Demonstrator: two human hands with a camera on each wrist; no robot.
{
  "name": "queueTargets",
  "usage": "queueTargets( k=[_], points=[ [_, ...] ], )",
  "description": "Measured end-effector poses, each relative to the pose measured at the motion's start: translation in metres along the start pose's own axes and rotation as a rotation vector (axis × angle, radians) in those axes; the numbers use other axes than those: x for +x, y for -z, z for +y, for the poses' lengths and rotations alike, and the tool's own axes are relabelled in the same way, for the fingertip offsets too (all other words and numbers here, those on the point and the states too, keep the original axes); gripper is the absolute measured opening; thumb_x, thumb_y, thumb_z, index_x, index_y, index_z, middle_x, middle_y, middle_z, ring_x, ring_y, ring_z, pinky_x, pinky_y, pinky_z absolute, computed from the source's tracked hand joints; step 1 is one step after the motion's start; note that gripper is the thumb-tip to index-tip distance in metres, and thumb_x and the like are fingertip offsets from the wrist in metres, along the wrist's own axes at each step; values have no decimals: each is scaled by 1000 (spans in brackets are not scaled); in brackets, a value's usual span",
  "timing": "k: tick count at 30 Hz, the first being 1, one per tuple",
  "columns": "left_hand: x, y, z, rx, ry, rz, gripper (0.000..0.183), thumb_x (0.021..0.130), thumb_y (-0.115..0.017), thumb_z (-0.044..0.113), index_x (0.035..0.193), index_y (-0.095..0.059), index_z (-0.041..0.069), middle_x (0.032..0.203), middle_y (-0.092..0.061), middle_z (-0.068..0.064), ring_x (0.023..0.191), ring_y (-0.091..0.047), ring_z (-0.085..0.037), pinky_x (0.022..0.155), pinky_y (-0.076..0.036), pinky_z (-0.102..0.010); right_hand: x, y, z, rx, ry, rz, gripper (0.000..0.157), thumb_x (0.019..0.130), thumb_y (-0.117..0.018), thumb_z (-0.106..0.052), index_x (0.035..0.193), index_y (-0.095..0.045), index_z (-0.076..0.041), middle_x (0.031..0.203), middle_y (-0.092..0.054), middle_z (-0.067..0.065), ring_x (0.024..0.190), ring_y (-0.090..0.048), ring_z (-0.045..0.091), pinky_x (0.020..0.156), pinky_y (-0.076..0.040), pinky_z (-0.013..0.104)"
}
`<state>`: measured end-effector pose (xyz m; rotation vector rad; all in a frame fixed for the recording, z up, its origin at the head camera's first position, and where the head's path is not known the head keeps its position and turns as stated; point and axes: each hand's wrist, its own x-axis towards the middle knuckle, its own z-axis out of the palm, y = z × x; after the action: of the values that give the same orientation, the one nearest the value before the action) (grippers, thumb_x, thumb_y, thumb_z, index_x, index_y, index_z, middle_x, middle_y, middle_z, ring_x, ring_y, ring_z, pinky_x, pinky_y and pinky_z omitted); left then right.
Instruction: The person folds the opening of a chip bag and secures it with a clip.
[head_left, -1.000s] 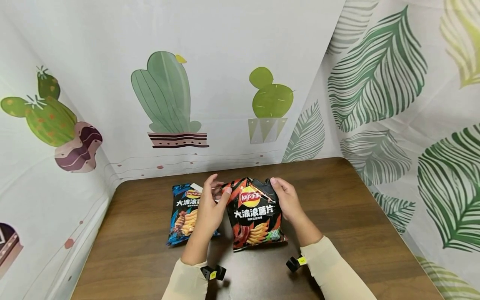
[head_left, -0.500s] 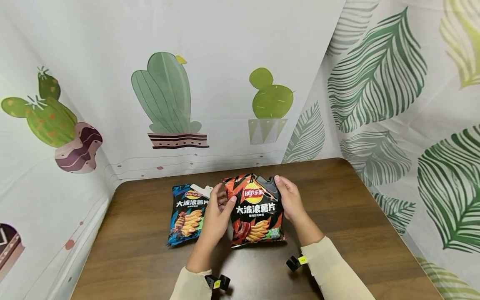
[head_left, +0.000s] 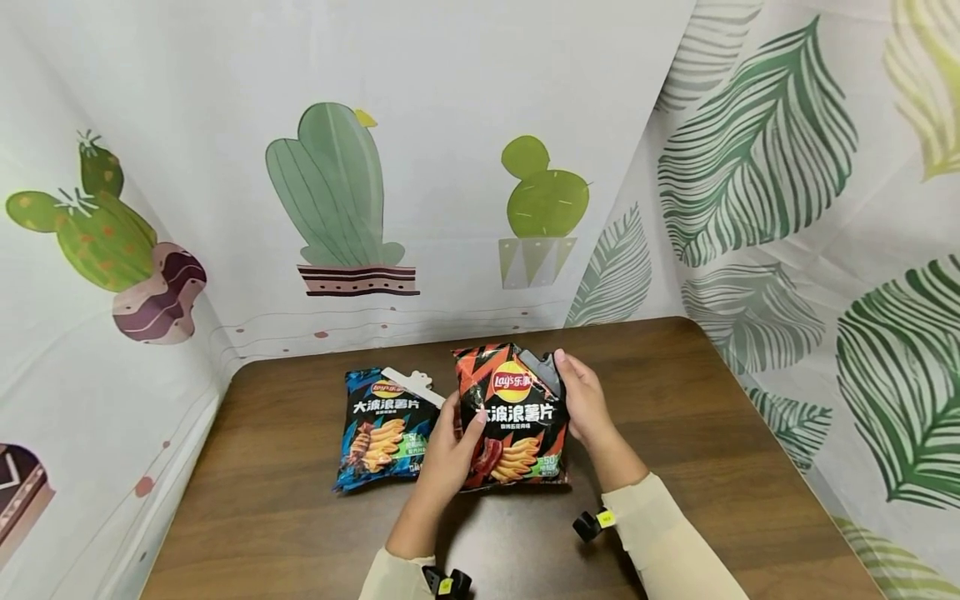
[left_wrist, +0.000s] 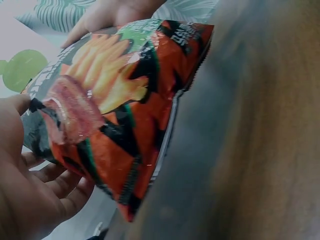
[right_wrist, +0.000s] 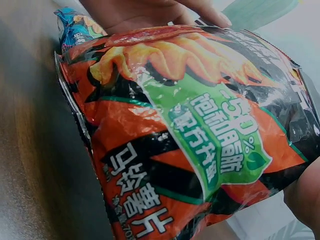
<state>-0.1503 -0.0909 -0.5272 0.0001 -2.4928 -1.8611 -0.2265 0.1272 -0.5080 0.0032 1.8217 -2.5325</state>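
A red and black bag of potato chips (head_left: 517, 425) is held upright over the table between both hands. My left hand (head_left: 450, 454) grips its left edge, thumb on the front and fingers behind, as the left wrist view also shows on the bag (left_wrist: 115, 100). At the upper right edge my right hand (head_left: 588, 404) holds the bag beside a dark grey clip (head_left: 542, 367) lying across its top right corner. The right fingers behind the bag are hidden. In the right wrist view the bag's lower front (right_wrist: 150, 115) fills most of the picture.
A blue and black bag of potato chips (head_left: 378, 442) lies left on the brown wooden table (head_left: 270, 467), with a white clip (head_left: 415, 386) slanting across its top right corner. Behind hangs a white cloth (head_left: 450, 125) printed with cacti and leaves.
My left hand has slid down the left edge of the red bag, from the top corner to about mid-height. The bag has shifted slightly up and right; the right hand has hardly moved.
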Motion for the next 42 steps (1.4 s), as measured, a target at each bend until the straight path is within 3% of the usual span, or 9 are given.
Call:
queueTargets(
  k=[4,11,23,38,42],
  points=[
    [-1,-5,-7,-28,-16,-10,59,101,-55,50,151,-39,23,136,-59,-7,118,-59,-21,100,-49,-44,2,2,2,14,-35,-1,42,105,-51,-43,112,-67,-5,85,-73,-3,76,-70,11,72,-60,28],
    [-3,-12,-17,-51,-28,-12,57,102,-58,44,151,-40,20,138,-58,-8,124,-57,-22,107,-44,-47,6,7,7,48,-89,31,37,103,-52,-49,100,-70,-17,81,-73,-1,71,-70,13,67,-60,29],
    [-1,-23,-27,-69,53,31,61,100,-57,50,150,-40,18,141,-57,-11,128,-54,-26,110,-41,-51,10,9,18,39,-165,84,36,102,-54,-49,103,-70,-17,81,-73,-2,73,-70,12,70,-59,27],
    [1,-33,-40,-120,101,100,54,100,-59,50,143,-47,20,134,-60,-13,118,-60,-24,98,-48,-43,10,11,24,18,-152,72,39,103,-53,-48,107,-67,-12,88,-73,-4,81,-69,10,76,-58,25],
    [2,-36,-43,-131,102,114,55,100,-58,51,142,-48,17,132,-62,-13,115,-61,-24,97,-49,-42,10,11,25,16,-141,66,44,103,-53,-47,116,-65,-7,91,-72,-4,84,-69,10,79,-58,25]
  ],
)
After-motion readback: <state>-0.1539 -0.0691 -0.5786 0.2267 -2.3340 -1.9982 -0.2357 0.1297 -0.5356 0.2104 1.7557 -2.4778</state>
